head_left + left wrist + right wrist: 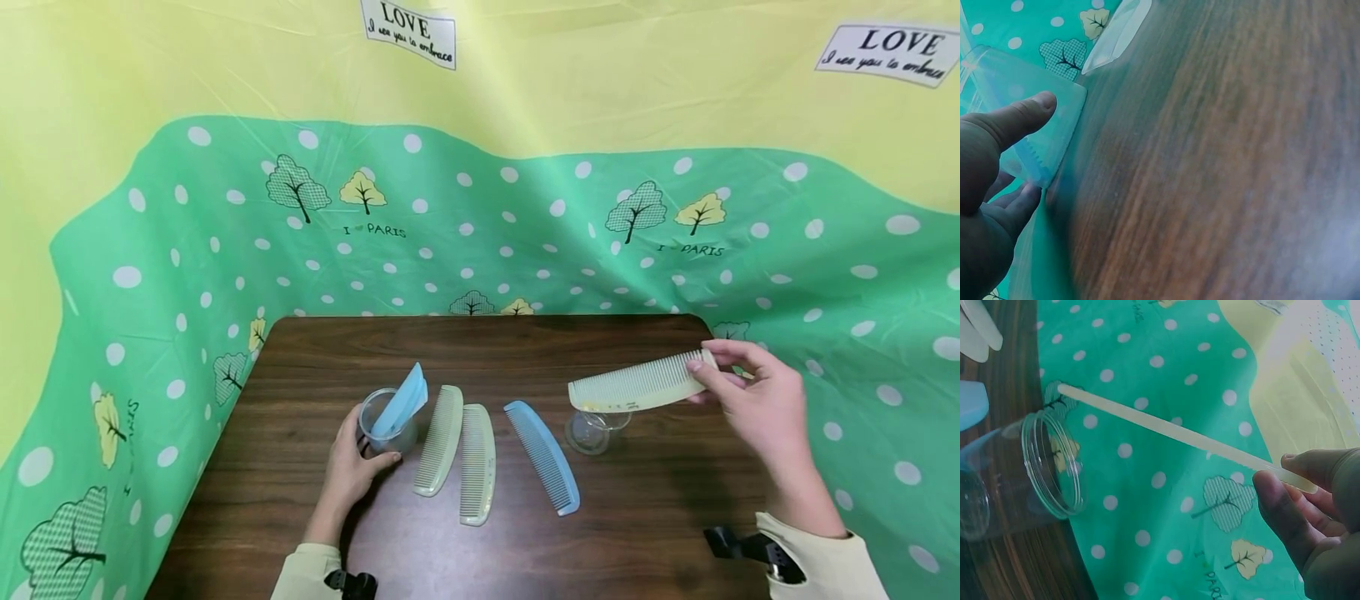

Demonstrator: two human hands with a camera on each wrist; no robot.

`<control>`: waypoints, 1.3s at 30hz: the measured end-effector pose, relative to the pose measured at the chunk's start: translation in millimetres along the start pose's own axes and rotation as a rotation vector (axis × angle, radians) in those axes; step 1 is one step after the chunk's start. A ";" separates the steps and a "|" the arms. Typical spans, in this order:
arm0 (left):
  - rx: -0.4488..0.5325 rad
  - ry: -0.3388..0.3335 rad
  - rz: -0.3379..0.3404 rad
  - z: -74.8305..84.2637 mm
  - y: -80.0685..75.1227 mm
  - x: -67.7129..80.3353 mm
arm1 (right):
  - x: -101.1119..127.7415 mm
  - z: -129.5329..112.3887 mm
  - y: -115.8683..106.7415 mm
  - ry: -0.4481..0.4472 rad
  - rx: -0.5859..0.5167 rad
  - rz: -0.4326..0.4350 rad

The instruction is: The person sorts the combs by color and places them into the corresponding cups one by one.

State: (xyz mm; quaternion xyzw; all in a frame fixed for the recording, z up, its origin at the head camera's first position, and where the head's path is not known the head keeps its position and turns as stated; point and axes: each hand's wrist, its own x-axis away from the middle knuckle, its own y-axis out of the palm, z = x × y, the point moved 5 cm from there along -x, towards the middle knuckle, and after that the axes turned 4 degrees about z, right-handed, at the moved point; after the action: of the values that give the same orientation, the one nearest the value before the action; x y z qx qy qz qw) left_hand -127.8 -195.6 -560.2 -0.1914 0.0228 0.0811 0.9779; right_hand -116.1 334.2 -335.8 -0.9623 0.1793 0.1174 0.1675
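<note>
My left hand point(352, 467) grips a clear plastic cup point(386, 427) standing on the dark wooden table point(487, 350); a blue comb point(401, 400) stands inside it. In the left wrist view my thumb point(1019, 119) lies against the cup point(1029, 119). My right hand point(753, 400) pinches one end of a pale yellow comb point(637, 385) and holds it level above a second clear cup point(592, 429). The right wrist view shows that comb point(1179, 436) edge-on over the empty cup point(1029, 472), held in my right hand point(1300, 487).
Two pale yellow combs point(441, 437) point(477, 462) and one blue comb point(543, 456) lie side by side on the table between the cups. A green and yellow polka-dot cloth point(525, 208) hangs around the table's back and sides.
</note>
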 end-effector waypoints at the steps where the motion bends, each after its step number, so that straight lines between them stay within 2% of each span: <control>1: -0.003 -0.001 -0.001 0.3 -0.1 0.1 | -0.8 1.2 -3.0 0.003 0.015 0.009; 9: -0.015 -0.016 -0.008 2.8 -0.2 1.3 | -6.1 8.8 -20.5 0.008 0.040 0.048; 14: -0.030 -0.008 0.003 2.7 -0.3 1.4 | -8.2 13.4 -24.1 0.034 0.044 0.061; 17: -0.035 0.003 0.012 2.3 -0.4 1.4 | -8.5 17.1 -23.8 0.052 0.091 0.059; 21: -0.036 0.008 0.016 1.4 0.1 1.5 | -9.0 23.0 -19.8 0.072 0.128 0.040; 28: -0.021 -0.007 0.003 0.3 1.1 1.6 | -8.4 31.7 -5.2 0.082 0.090 -0.008; 39: -0.028 -0.006 0.009 2.8 0.0 1.0 | -5.0 34.9 12.3 -0.016 0.210 -0.030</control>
State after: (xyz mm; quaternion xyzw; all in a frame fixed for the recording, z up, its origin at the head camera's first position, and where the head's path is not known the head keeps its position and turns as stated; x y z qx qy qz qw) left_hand -126.7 -194.3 -557.7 -0.2046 0.0195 0.0865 0.9748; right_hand -131.2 337.7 -369.7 -0.9410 0.1751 0.1033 0.2707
